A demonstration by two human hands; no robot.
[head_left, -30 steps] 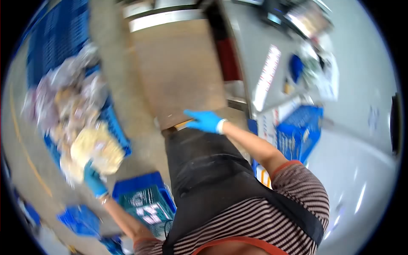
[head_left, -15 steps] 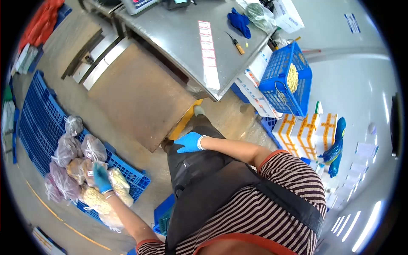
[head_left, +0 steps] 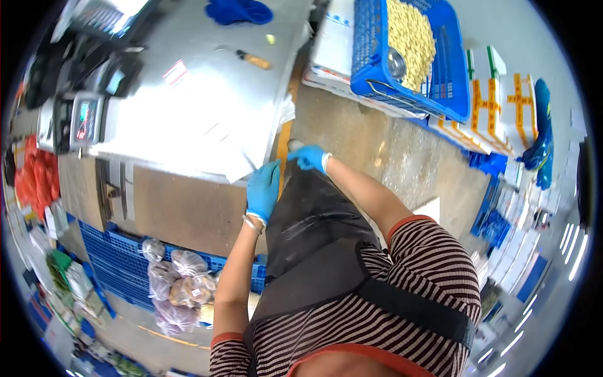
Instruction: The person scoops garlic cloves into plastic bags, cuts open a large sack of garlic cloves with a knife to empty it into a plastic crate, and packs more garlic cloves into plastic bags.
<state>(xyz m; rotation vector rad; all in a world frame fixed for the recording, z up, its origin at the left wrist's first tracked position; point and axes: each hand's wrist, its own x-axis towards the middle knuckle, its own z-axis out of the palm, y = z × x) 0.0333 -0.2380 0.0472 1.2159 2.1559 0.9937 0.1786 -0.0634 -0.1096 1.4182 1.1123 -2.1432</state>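
My left hand, in a blue glove, is at the front edge of the metal table, its fingers stretched out beside the end of a white label strip. Nothing shows in it. My right hand, also gloved in blue, hangs over the floor just right of the table corner, above the dark apron. Its fingers are loosely bent and apart, and I see nothing in them. Farther back on the table lie a knife with a wooden handle and a blue cloth.
A blue crate of pale peeled pieces, with a metal bowl, sits at the right on white boxes. A digital scale stands at the table's left. Filled plastic bags rest on a blue pallet below.
My view has swung left and nearer the table. My left hand has left the bags on the pallet and come up to the table edge. My right hand has lifted off the apron.
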